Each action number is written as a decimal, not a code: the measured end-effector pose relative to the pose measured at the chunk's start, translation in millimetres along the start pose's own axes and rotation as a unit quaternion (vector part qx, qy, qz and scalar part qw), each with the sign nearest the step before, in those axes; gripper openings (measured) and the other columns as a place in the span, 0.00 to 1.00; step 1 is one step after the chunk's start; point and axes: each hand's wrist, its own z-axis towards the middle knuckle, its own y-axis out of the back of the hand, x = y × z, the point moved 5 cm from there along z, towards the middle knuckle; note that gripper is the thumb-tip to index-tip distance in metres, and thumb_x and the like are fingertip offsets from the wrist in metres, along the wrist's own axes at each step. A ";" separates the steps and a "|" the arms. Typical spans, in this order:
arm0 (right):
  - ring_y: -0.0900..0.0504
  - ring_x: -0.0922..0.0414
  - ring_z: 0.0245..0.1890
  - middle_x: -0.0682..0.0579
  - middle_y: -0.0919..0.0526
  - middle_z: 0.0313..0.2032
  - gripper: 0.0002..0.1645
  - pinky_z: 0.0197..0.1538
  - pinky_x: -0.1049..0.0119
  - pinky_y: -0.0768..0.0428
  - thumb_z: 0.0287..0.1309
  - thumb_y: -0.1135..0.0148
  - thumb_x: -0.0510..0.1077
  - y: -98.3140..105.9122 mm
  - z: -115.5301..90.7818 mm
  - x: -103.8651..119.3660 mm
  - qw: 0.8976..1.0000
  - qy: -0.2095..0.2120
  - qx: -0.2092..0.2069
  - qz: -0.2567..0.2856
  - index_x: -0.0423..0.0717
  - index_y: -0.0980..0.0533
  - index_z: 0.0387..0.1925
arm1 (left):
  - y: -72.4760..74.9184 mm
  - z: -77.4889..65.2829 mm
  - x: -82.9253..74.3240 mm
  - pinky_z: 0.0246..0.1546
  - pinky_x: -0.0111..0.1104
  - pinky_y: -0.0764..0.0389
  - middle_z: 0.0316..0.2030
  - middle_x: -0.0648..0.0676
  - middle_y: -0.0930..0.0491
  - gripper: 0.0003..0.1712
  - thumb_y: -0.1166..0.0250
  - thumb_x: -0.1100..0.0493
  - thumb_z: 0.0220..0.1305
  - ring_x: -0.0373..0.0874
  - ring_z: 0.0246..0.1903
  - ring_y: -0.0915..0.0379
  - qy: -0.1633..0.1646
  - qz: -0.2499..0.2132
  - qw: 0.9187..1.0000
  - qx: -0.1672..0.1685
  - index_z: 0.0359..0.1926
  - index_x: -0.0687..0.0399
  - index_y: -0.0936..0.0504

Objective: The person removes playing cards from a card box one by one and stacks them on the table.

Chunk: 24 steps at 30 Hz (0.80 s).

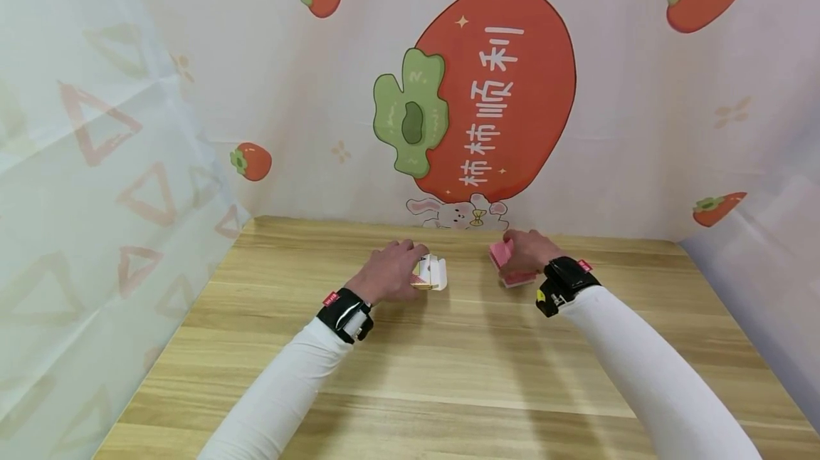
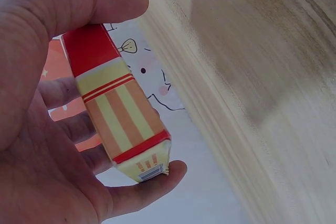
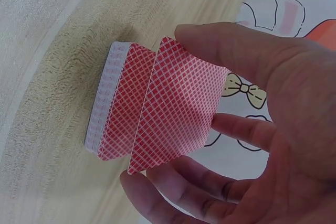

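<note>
My left hand grips a small card box between thumb and fingers. The box is yellow and orange striped with red bands and a barcode on one end; its white flap stands out on the right side in the head view. To the right, my right hand holds a red-and-white checked playing card by its edges. Below that card a deck of playing cards with the same checked back lies on the table, partly covered by the card in the right wrist view.
Both hands are near the far edge of the wooden table. Behind it hangs a pale cloth printed with persimmons and a rabbit, and another cloth borders the left side.
</note>
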 end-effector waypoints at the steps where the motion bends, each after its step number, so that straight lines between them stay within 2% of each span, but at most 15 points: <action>1: 0.31 0.41 0.53 0.38 0.27 0.53 0.53 0.54 0.47 0.22 0.48 0.21 0.50 -0.3 0.6 -0.5 1.000 -0.003 0.003 0.002 0.39 0.37 0.71 | 0.0 -0.1 0.0 0.45 0.51 0.21 0.53 0.55 0.24 0.41 0.21 0.51 0.49 0.51 0.49 0.28 -0.001 0.000 1.000 0.000 0.65 0.50 0.26; 11: 0.30 0.40 0.52 0.37 0.26 0.53 0.53 0.54 0.45 0.22 0.47 0.21 0.51 -2.6 4.2 -3.4 1.000 -0.004 0.006 -0.006 0.38 0.37 0.70 | -0.4 -0.2 0.6 0.46 0.51 0.21 0.54 0.55 0.24 0.42 0.20 0.51 0.49 0.51 0.49 0.28 -0.006 -0.008 1.000 0.001 0.66 0.50 0.26; 24: 0.29 0.41 0.52 0.36 0.25 0.56 0.55 0.58 0.43 0.24 0.46 0.20 0.52 -5.3 8.6 -5.9 1.000 -0.011 0.012 -0.018 0.37 0.36 0.71 | -3.4 0.8 3.4 0.50 0.54 0.24 0.53 0.53 0.24 0.43 0.20 0.52 0.48 0.50 0.50 0.29 0.008 -0.012 1.000 0.011 0.67 0.48 0.26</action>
